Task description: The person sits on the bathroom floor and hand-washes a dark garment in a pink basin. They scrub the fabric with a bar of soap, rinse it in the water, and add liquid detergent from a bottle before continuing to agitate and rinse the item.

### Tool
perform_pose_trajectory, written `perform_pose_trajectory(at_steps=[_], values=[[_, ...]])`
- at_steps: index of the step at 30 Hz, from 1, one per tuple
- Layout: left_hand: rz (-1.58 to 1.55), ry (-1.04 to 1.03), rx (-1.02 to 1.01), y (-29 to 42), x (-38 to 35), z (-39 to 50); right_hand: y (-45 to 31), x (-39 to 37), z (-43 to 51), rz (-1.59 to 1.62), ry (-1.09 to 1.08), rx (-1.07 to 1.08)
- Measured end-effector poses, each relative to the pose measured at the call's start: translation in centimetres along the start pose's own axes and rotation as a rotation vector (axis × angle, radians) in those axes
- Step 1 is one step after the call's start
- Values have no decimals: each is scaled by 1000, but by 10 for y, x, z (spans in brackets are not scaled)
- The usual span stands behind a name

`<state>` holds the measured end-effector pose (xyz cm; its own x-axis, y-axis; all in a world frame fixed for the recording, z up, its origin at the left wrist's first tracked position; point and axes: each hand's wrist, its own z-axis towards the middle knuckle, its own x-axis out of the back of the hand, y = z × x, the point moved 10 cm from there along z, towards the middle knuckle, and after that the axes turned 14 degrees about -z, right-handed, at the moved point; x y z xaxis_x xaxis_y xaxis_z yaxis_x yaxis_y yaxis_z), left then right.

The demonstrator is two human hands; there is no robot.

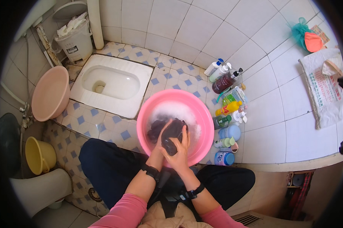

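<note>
A round pink plastic basin [207,134] stands on the tiled floor in front of me, holding foamy water and wet dark cloth [171,136]. Bunched cloth lies between my two hands, over the basin. My left hand [159,144] presses along its left side with the palm turned inward. My right hand [179,148] grips it from the right, thumb and fingers spread around it. White suds [171,108] cover the water beyond the hands. More of the dark cloth [156,130] lies in the water left of my hands.
A ceramic squat toilet [114,82] is set in the floor beyond the basin's left side. A pale pink basin [50,94] and a yellow bucket [40,155] stand at the left. Pump bottles [224,82] and other containers line the right wall. A waste bin [74,45] stands at the back left.
</note>
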<state>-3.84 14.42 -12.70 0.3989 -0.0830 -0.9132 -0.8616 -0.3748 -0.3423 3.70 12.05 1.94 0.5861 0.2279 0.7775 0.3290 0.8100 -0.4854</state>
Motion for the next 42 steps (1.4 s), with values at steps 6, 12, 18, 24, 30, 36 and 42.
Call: perform_pose_trajectory(at_steps=[6, 12, 18, 24, 30, 36, 42], values=[[213, 370, -327, 5, 64, -1, 119, -37, 56, 139, 29, -747], [178, 376, -355, 19, 43, -16, 22, 5, 41, -48, 123, -78], [404, 494, -321, 8, 39, -23, 86, -10, 35, -5, 187, -517], [104, 172, -166, 5, -12, -15, 173, -39, 40, 1159, 77, -1024], [-96, 171, -134, -12, -10, -21, 106, 14, 69, 1496, 44, -747], [-164, 1, 300, -58, 10, -13, 72, 47, 84, 1415, 117, -664], [-250, -60, 7, -65, -18, -31, 16, 61, 69, 1750, 71, -716]])
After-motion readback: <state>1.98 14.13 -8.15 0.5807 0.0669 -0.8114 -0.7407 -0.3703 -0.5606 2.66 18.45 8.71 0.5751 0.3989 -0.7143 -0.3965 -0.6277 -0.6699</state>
